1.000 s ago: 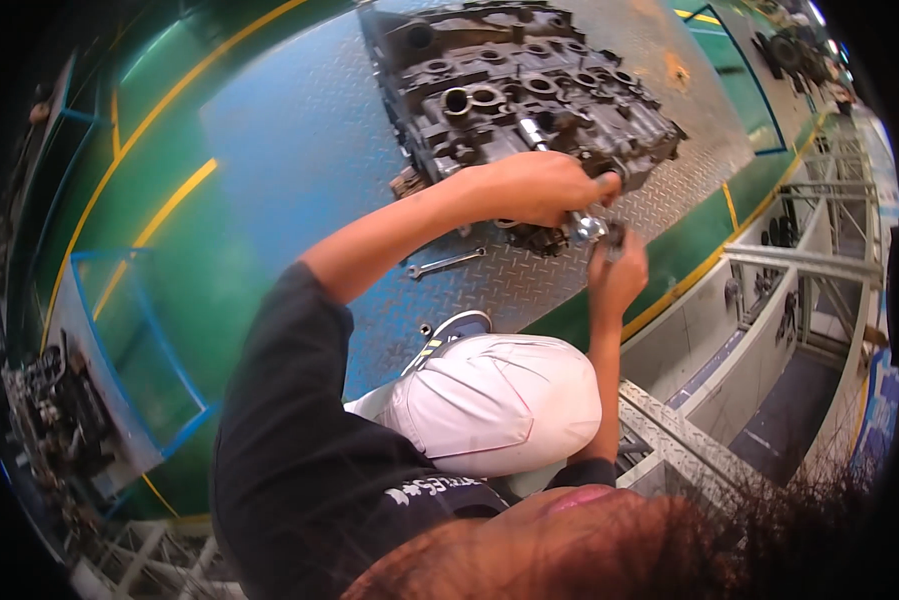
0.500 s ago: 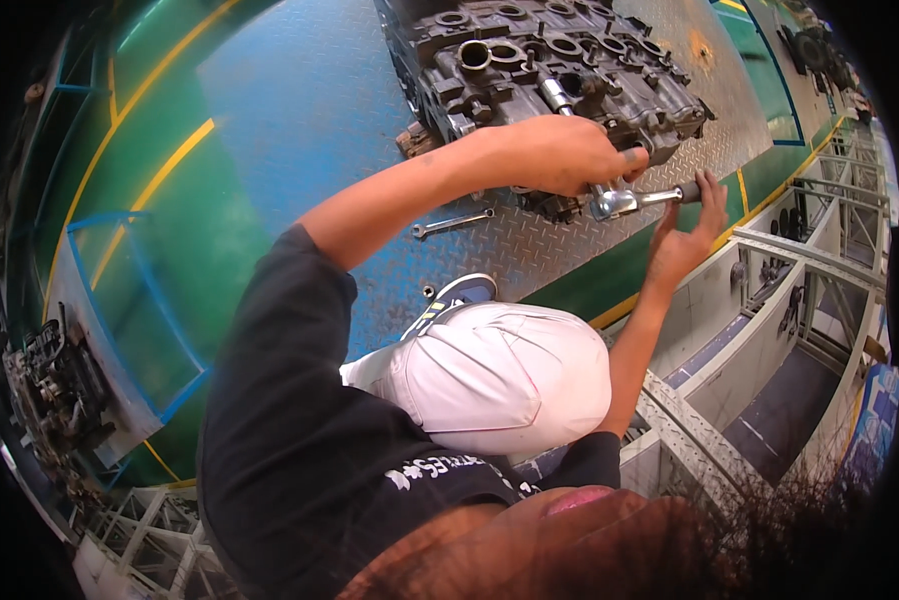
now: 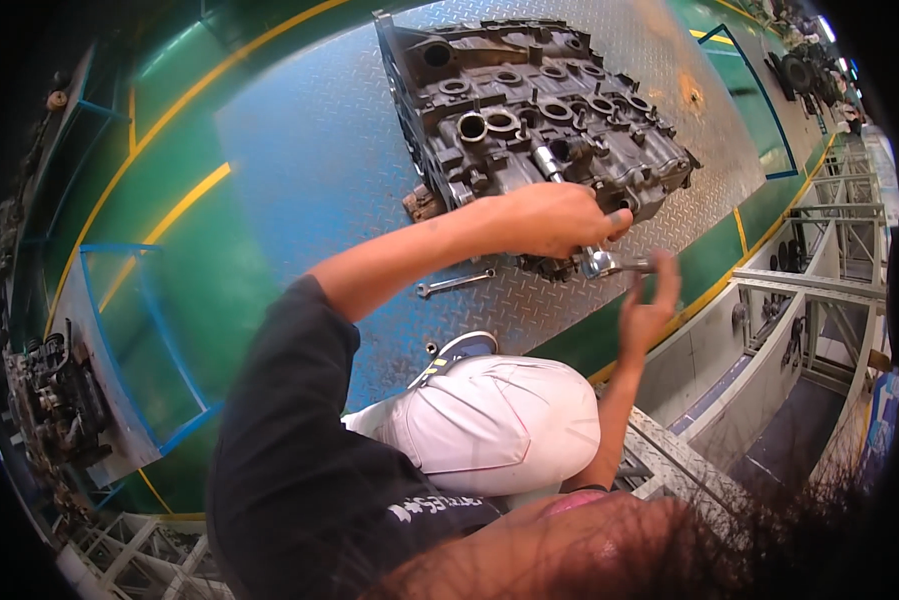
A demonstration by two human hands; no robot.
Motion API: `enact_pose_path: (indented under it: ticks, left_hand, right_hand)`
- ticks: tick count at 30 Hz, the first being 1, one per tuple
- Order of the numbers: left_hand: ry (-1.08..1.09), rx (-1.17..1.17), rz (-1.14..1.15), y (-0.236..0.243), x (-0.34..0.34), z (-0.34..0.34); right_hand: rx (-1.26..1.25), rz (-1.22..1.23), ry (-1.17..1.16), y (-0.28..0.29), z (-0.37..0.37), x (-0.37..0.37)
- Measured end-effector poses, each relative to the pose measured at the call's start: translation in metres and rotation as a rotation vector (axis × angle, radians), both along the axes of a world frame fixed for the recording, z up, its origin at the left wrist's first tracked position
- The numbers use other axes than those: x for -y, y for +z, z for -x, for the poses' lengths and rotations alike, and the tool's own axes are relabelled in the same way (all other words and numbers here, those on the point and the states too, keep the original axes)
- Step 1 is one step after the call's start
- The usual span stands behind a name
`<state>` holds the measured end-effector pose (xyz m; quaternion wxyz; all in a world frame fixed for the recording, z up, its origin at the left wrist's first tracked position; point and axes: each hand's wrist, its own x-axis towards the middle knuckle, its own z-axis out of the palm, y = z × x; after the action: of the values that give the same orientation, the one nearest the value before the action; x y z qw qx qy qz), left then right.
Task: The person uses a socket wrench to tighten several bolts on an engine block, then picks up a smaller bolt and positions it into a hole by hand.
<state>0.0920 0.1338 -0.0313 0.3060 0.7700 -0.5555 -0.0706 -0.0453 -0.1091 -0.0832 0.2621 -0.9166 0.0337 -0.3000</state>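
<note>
My left hand (image 3: 561, 218) is closed around the shaft of a socket tool. Its chrome socket end (image 3: 545, 162) sticks out beyond the fingers and reaches into a dark metal engine block (image 3: 514, 100). On the near side of that hand shows the silver head of a ratchet wrench (image 3: 599, 262). My right hand (image 3: 649, 312) is at the end of the ratchet's handle, thumb and fingers on either side of it; motion blurs the fingertips. The left hand hides the middle of the shaft.
A combination wrench (image 3: 457, 283) lies on the steel plate floor (image 3: 309, 120), with a small nut-like piece (image 3: 431, 348) near my shoe (image 3: 464, 350). A brownish block (image 3: 424, 204) sits beside the engine's left side. Metal framing (image 3: 769, 290) stands on the right; another engine (image 3: 59, 395) is far left.
The ratchet handle has swung a little toward me, and my right hand has moved left with it. My left hand stays on the shaft. The whole view has shifted, so the engine appears lower.
</note>
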Motion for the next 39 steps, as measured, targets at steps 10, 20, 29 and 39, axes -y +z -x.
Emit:
enact_pose_path:
  ticks: [10,20,29,39]
  left_hand:
    - [-0.013,-0.087,0.046,0.007,-0.001,-0.004]
    - [0.01,-0.085,0.025,0.011,-0.007,-0.005]
    - [0.013,-0.143,0.037,0.017,-0.006,0.003]
    - [0.047,-0.156,-0.005,0.018,-0.004,0.0]
  right_hand:
    - [-0.577,-0.426,0.157,-0.052,0.051,-0.087]
    - [0.249,0.268,-0.105,0.039,-0.041,-0.017]
    - [-0.45,-0.183,0.071,0.002,0.041,-0.063]
    - [-0.515,-0.163,0.1,-0.024,0.043,-0.062]
